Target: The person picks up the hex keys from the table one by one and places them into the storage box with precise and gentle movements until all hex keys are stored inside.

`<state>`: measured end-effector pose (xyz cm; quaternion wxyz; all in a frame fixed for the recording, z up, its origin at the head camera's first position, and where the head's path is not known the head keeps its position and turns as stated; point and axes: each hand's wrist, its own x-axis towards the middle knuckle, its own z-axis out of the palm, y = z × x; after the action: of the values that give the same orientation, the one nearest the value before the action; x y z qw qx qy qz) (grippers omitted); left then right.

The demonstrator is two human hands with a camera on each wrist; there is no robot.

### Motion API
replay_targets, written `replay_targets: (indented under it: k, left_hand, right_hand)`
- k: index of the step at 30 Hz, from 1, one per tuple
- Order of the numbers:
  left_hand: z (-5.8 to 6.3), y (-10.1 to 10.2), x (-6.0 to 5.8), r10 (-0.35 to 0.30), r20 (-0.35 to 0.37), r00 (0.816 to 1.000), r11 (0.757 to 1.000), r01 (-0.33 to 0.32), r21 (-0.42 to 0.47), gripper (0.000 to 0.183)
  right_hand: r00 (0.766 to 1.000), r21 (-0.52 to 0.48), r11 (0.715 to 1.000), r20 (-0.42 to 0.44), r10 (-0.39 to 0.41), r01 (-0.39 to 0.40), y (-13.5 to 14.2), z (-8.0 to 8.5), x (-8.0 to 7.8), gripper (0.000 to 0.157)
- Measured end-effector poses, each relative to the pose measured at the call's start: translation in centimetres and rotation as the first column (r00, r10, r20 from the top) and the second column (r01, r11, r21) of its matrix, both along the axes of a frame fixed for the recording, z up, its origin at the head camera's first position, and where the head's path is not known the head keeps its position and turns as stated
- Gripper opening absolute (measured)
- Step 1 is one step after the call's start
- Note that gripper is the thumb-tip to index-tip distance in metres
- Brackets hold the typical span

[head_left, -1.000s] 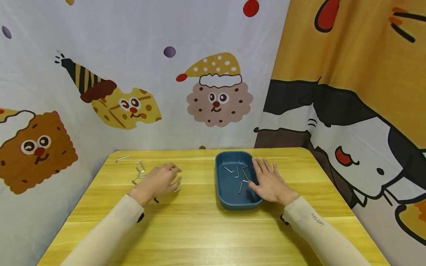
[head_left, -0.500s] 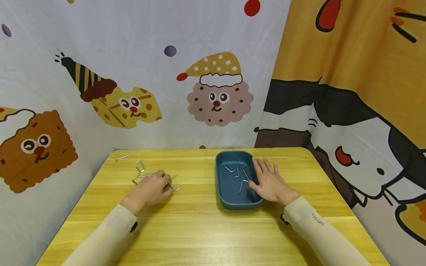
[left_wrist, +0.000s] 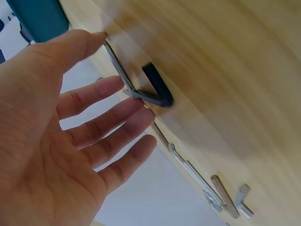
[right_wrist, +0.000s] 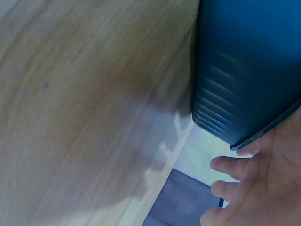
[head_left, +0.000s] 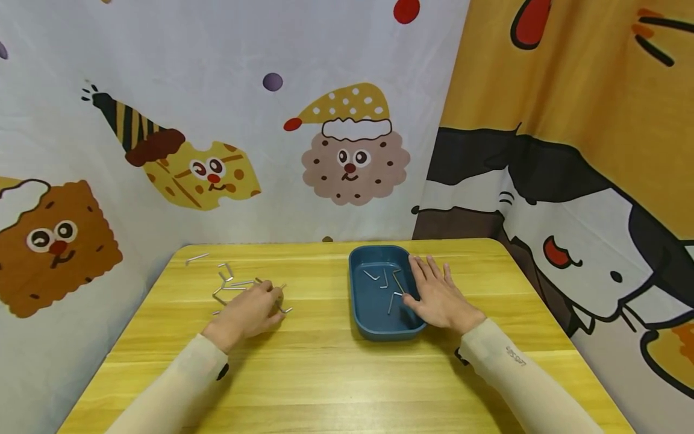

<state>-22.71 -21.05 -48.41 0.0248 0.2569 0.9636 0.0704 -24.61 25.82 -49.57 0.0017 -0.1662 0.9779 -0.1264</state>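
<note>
On the left of the table, my left hand (head_left: 249, 313) reaches down over several L-shaped hex keys (head_left: 221, 295). In the left wrist view its fingers are spread and fairly straight, with the thumb tip at the end of a silver hex key (left_wrist: 118, 65). The index and middle fingertips lie right by that key, next to a black hex key (left_wrist: 162, 89). My right hand (head_left: 441, 296) lies with straight fingers along the right rim of a blue plastic tray (head_left: 358, 313), its thumb over the inside. A few hex keys (head_left: 398, 282) lie in the tray.
One silver hex key (head_left: 196, 258) lies apart near the table's far left corner. More keys (left_wrist: 225, 195) trail off beyond the left fingertips. The wooden table (head_left: 336, 386) ends at the back against a printed cartoon curtain (head_left: 287, 223).
My left hand has come down and slightly left onto the hex keys, its fingers lowering among them. The right hand and the tray have stayed in place.
</note>
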Motion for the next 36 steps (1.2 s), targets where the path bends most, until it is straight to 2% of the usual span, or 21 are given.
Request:
replay_targets:
  k: [13, 21, 28, 36]
  left_hand:
    - [0.0, 1.5, -0.2, -0.030, 0.003, 1.000, 0.999, 0.030, 0.018, 0.028]
    - [-0.3, 2.2, -0.4, -0.050, -0.046, 0.998, 0.999, 0.049, -0.014, 0.032]
    - [-0.4, 2.5, -0.5, -0.054, -0.062, 0.997, 0.998, 0.053, -0.027, 0.028]
    - [-0.5, 2.5, -0.6, -0.079, -0.121, 0.990, 0.996, 0.074, -0.045, 0.027]
  right_hand:
    - [1.000, -0.001, 1.000, 0.004, 0.001, -0.001, -0.2, 0.0, -0.1, 0.097]
    - [1.000, -0.001, 1.000, 0.003, -0.001, 0.001, 0.0, 0.2, -0.3, 0.097]
    - [1.000, 0.008, 1.000, 0.006, 0.000, 0.000, -0.1, 0.3, -0.3, 0.098]
    - [1.000, 0.009, 1.000, 0.010, 0.000, 0.000, -0.1, 0.2, -0.1, 0.098]
